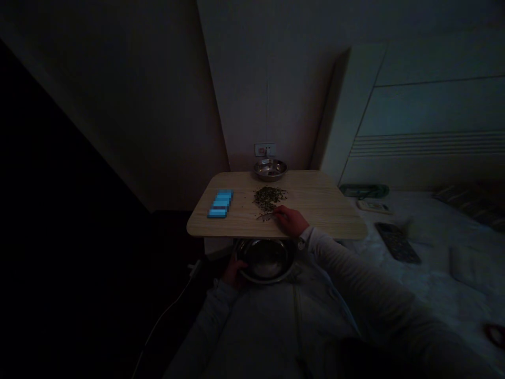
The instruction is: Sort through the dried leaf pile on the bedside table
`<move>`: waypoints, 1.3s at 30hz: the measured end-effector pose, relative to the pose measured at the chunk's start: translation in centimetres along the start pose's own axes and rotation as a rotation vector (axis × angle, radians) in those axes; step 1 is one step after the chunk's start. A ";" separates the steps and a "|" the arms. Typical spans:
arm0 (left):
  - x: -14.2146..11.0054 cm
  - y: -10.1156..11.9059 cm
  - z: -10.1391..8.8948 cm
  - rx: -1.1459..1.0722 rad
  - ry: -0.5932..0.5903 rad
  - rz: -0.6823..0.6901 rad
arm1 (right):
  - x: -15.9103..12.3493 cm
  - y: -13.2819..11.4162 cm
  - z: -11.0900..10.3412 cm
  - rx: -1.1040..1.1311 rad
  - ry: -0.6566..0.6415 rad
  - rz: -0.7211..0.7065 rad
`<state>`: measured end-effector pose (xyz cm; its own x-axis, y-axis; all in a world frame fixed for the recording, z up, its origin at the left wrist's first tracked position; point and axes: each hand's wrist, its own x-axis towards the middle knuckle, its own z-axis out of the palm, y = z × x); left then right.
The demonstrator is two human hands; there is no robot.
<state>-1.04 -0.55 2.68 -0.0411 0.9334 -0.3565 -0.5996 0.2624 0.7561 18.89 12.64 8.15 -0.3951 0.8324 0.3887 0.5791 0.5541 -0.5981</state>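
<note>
A loose pile of small dark green bits (269, 198), like dried leaves or seeds, lies spread on the wooden tabletop (315, 200). My right hand (291, 221) rests at the near side of the pile, fingers closed around a thin, light-coloured utensil (265, 216); its exact kind is too dim to make out. The utensil's tip is among stray bits close to the table's front edge. Below that edge, my left hand (233, 272) grips the left rim of a large metal bowl (266, 280), held over my lap. The bowl's far rim is partly hidden under the tabletop.
A smaller metal bowl (270, 169) stands at the table's back edge, below a wall socket (264, 149). On the left lies a phone (221, 203) with a lit screen. A bed (430, 279) on the right holds a dark phone-like object (396, 242) and a remote (374, 207).
</note>
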 end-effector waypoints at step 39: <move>0.6 -0.4 -0.2 0.003 -0.024 0.001 | -0.5 -1.2 0.7 0.067 0.022 0.086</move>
<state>-0.94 -0.13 2.03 -0.0221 0.9392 -0.3426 -0.5970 0.2625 0.7581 17.85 11.52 8.16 -0.3299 0.8770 0.3492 0.5611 0.4797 -0.6746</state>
